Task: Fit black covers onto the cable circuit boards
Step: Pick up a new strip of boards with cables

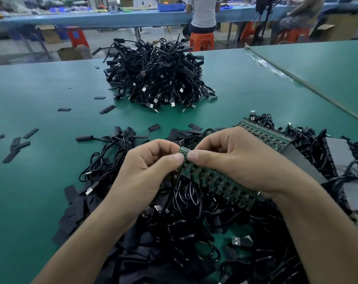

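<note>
Hands pinching green circuit board strip [213, 179] end, above cable tangle [186, 226]

Left hand [151, 167] and right hand [237, 160] pinched end circuit board [184, 152] of green strip [219, 182] above cable tangle [184, 218]; loose black covers [16, 145] lay on green table [40, 89].

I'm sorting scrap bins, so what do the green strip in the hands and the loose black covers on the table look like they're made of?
Circuit board strip: looks like rigid green laminate, semi-gloss, with small metallic pads. Black covers: flat, matte pieces, probably thin plastic or heat-shrink sleeving; the view leaves that open.
</note>
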`<act>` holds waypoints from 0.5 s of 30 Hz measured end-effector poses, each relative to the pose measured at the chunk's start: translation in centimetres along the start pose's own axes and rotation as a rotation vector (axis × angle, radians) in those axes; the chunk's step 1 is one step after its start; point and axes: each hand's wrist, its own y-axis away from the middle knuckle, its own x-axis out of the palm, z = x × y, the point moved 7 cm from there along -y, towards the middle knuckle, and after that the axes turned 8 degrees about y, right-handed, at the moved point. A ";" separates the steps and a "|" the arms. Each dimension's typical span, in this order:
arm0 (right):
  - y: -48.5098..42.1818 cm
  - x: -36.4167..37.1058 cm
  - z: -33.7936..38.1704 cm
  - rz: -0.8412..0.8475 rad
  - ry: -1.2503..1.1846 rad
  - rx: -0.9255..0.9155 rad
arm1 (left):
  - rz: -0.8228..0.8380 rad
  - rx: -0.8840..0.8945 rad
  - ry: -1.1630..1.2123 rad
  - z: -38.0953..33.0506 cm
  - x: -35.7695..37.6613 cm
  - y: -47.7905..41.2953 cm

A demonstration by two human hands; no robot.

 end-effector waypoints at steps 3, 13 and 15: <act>-0.1 0.2 0.4 0.009 -0.044 -0.048 | 0.009 0.005 0.014 -0.2 0.0 0.1; -0.5 1.1 0.7 -0.007 -0.123 -0.126 | -0.017 -0.077 0.296 0.5 -0.7 -0.2; -0.5 1.2 0.8 0.011 -0.139 -0.132 | 0.007 -0.117 0.377 0.7 -0.5 -0.1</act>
